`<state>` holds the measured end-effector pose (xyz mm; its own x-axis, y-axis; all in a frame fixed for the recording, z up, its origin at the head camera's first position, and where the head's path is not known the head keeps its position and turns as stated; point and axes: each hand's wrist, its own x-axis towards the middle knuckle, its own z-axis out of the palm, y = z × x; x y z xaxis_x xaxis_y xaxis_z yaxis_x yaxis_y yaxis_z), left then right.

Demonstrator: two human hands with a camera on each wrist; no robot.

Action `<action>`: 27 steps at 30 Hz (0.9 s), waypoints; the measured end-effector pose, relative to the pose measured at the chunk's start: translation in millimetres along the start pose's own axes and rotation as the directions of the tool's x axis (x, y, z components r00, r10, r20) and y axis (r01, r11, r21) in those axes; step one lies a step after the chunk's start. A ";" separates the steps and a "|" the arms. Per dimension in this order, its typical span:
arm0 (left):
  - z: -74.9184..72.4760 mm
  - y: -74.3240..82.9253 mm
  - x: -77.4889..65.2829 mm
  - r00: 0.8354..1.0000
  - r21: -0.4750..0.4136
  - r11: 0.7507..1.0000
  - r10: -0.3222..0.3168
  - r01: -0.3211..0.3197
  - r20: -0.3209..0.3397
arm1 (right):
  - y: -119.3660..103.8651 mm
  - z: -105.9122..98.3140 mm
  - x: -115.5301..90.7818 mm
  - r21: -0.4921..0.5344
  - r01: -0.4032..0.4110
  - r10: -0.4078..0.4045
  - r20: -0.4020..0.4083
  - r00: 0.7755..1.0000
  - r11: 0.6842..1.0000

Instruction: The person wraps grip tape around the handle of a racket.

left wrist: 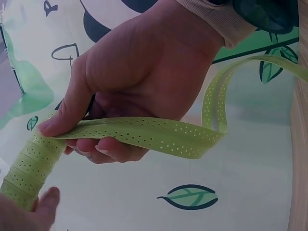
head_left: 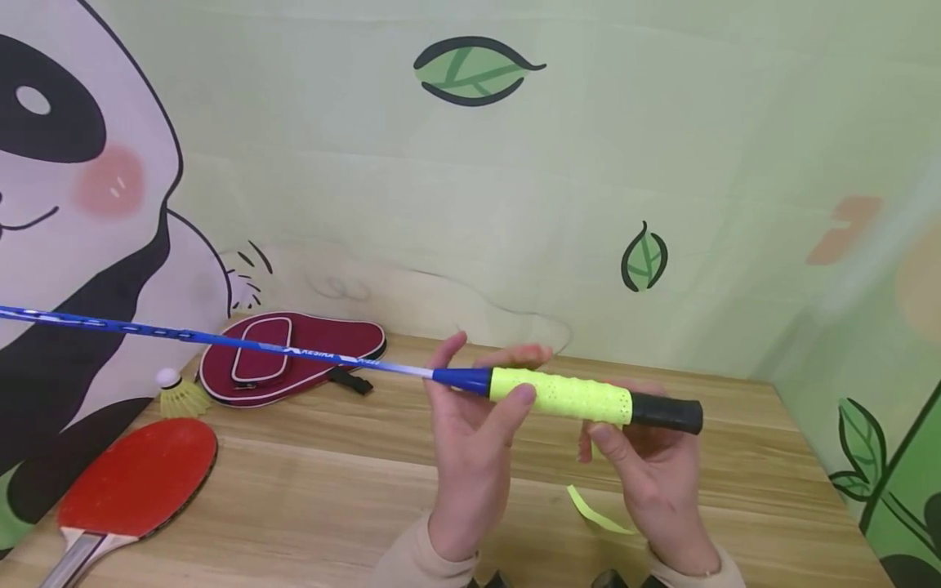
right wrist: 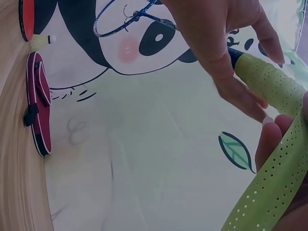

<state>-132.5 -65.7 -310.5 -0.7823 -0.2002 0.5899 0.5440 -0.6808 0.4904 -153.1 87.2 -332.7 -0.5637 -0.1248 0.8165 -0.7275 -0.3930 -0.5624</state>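
Observation:
A blue badminton racket (head_left: 461, 381) is held level, its shaft pointing left. Yellow perforated overgrip tape (head_left: 559, 395) is wound around the front of its handle, while the black butt end (head_left: 665, 412) is uncovered. My left hand (head_left: 470, 457) holds the handle loosely near the blue cone, thumb on the wrapped part and fingers spread behind. At the edge of the winding, my right hand (head_left: 662, 482) pinches the tape against the handle with its thumb, also seen in the left wrist view. From there the loose tape strip (left wrist: 183, 137) hangs down, crossing the palm.
On the wooden table (head_left: 331, 498), left, lie a red table tennis bat (head_left: 140, 478), a yellow shuttlecock (head_left: 182, 396) and a maroon bat case (head_left: 316, 331). A printed panda and leaf backdrop (head_left: 353, 188) stands behind the table.

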 end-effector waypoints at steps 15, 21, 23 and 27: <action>-4.0 -2.9 1.1 0.991 0.032 0.994 0.098 -0.101 0.086 | 0.2 -2.0 -0.7 -0.058 -0.027 0.027 -0.010 1.000 0.998; -4.2 -1.4 1.4 0.995 0.071 0.993 0.090 -0.094 0.049 | 0.0 -1.2 -1.0 -0.072 -0.034 0.034 -0.009 0.999 0.997; -3.6 -0.4 1.0 0.997 0.080 0.994 0.076 -0.078 0.030 | 0.2 -1.2 -0.8 -0.071 -0.031 0.030 -0.005 1.000 0.997; -1.8 2.0 0.1 0.999 0.095 0.994 0.048 -0.046 -0.016 | 0.9 -1.2 -0.8 -0.078 -0.014 0.014 0.002 1.000 0.997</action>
<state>-132.1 -68.4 -310.6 -0.7600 -0.2436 0.6026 0.6060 -0.6008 0.5214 -153.7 88.0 -334.1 -0.5728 -0.1321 0.8090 -0.7481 -0.3191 -0.5818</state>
